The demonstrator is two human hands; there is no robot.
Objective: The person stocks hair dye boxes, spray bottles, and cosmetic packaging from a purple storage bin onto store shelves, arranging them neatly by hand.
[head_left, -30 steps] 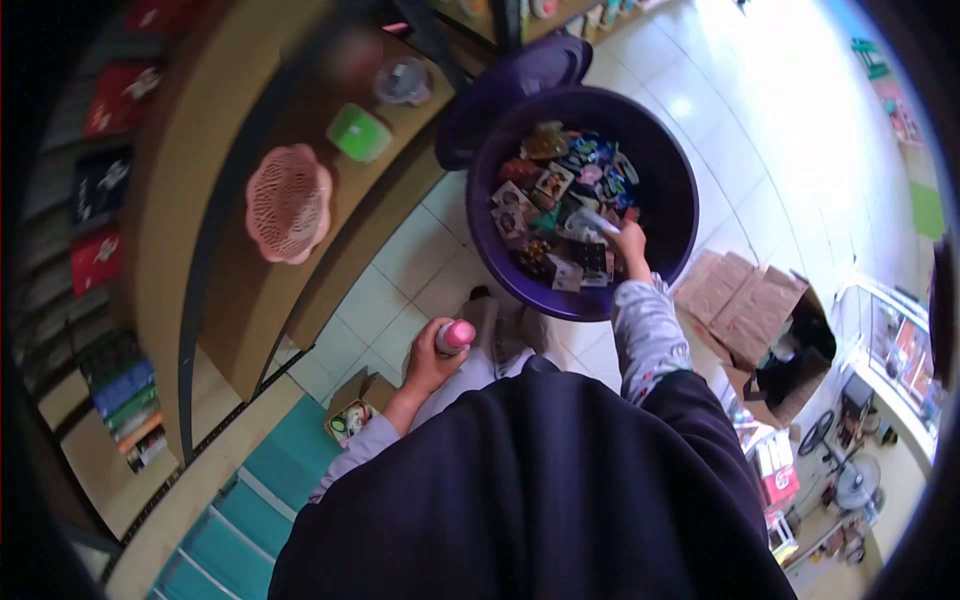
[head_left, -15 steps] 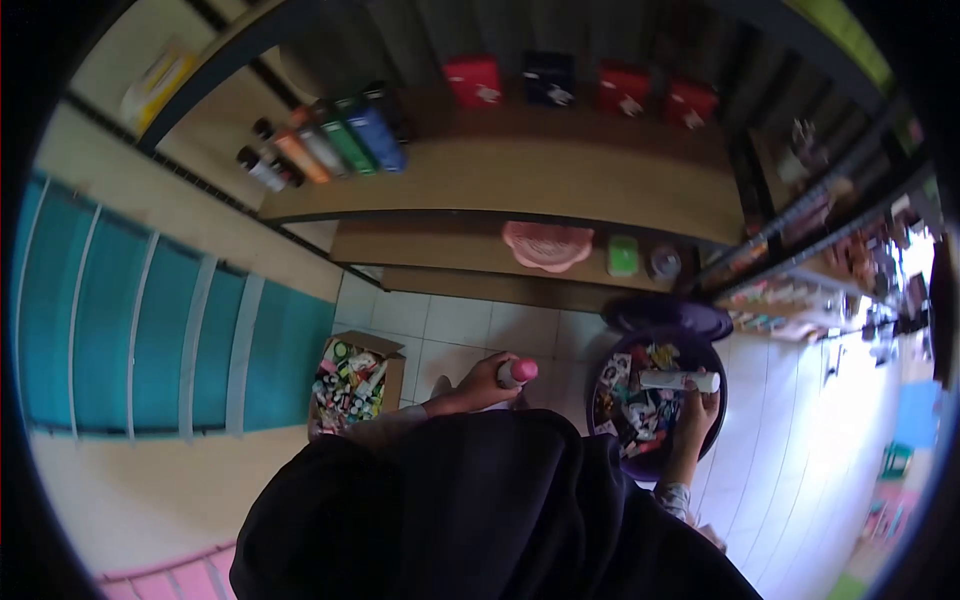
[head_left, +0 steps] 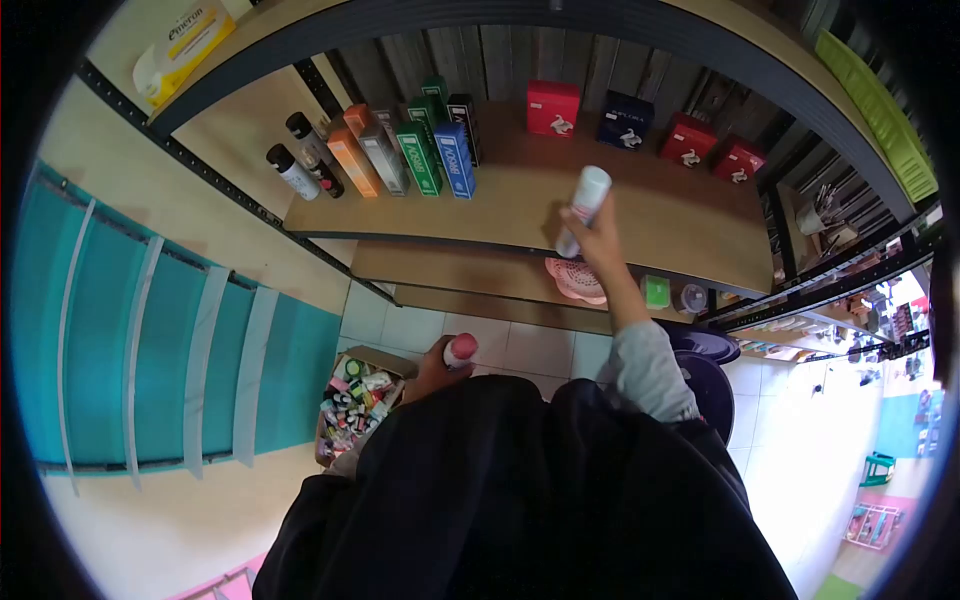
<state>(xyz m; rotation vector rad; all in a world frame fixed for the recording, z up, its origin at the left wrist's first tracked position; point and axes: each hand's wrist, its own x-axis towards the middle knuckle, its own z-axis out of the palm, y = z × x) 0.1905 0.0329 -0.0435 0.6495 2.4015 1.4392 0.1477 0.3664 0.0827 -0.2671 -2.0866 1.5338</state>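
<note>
My right hand [head_left: 597,240] is wrapped round a white spray can [head_left: 592,188], tilted, in front of the shelf board [head_left: 520,205]. Low down by the cardboard box, my left hand [head_left: 433,370] grips a bottle with a pink cap [head_left: 461,348]. Its body is mostly hidden by the fingers. On the shelf's left part stand tall boxes in orange, grey, green, blue and black, among them a blue box [head_left: 455,160]. Beside them, at the left end, are black-capped bottles [head_left: 293,172]. Red boxes [head_left: 552,108] and a dark blue box [head_left: 625,120] line the back.
A cardboard box [head_left: 385,360] full of small items sits on the tiled floor at left. At right is a dark purple tub [head_left: 712,395], partly behind my sleeve. The lower shelf holds a pink basket [head_left: 577,282] and a green container [head_left: 655,292].
My right hand has lifted the white can from over the purple tub up to the shelf's front. My left hand has shifted left and slightly up, still holding the pink-capped bottle.
</note>
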